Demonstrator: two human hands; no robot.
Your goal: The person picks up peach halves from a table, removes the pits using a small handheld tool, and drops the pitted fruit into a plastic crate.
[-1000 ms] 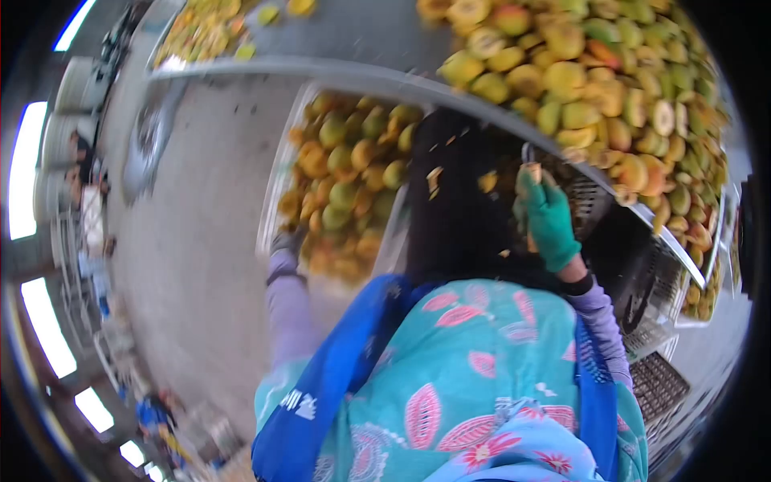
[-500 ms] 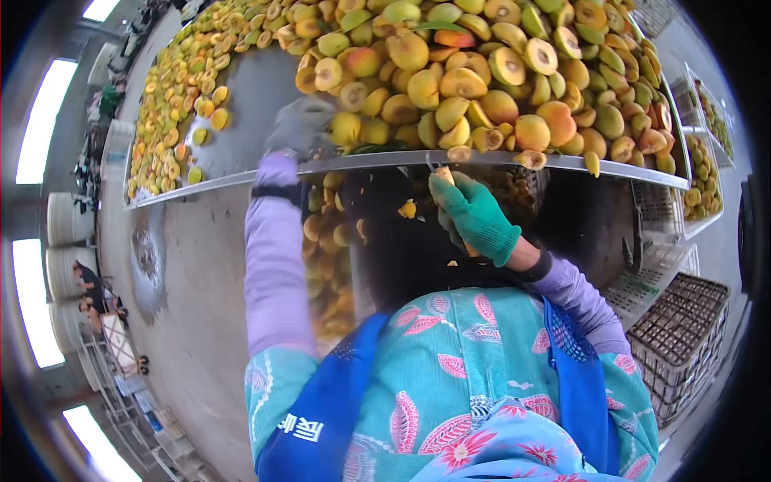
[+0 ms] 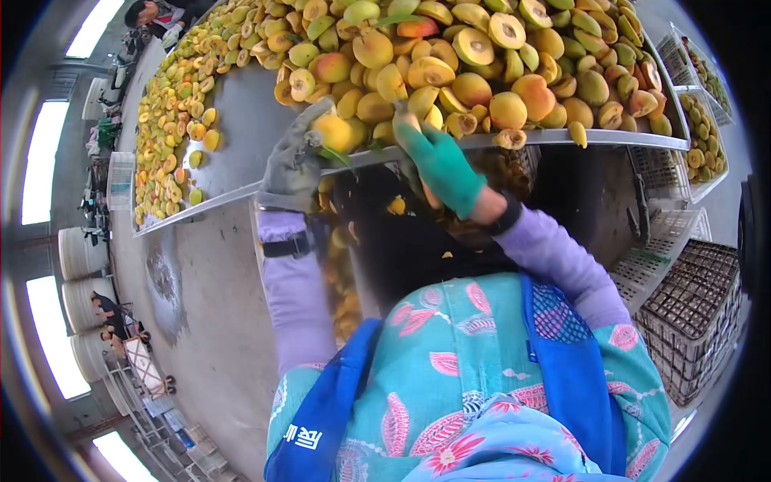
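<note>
A yellow peach (image 3: 332, 134) sits at the front edge of the metal table, between the thumb and fingers of my left hand (image 3: 291, 161), which wears a grey glove. My right hand (image 3: 444, 167), in a green glove, is closed around a wooden-handled tool (image 3: 432, 197). The handle's lower end shows beneath the palm; the tool's metal tip is hard to make out against the fruit. Past both hands rises a heap of whole and halved peaches (image 3: 472, 46). Small green leaves lie beside the held peach.
The metal table's rim (image 3: 594, 138) runs across in front of me. Cut halves (image 3: 165, 149) spread along its left side. Peaches and scraps lie below the rim. Plastic crates (image 3: 683, 329) stand at the right. Other people are at the far left and top left.
My left hand has closed around a yellow peach at the table edge. My right hand has moved left and slightly up with the tool, toward it. The view has shifted a little.
</note>
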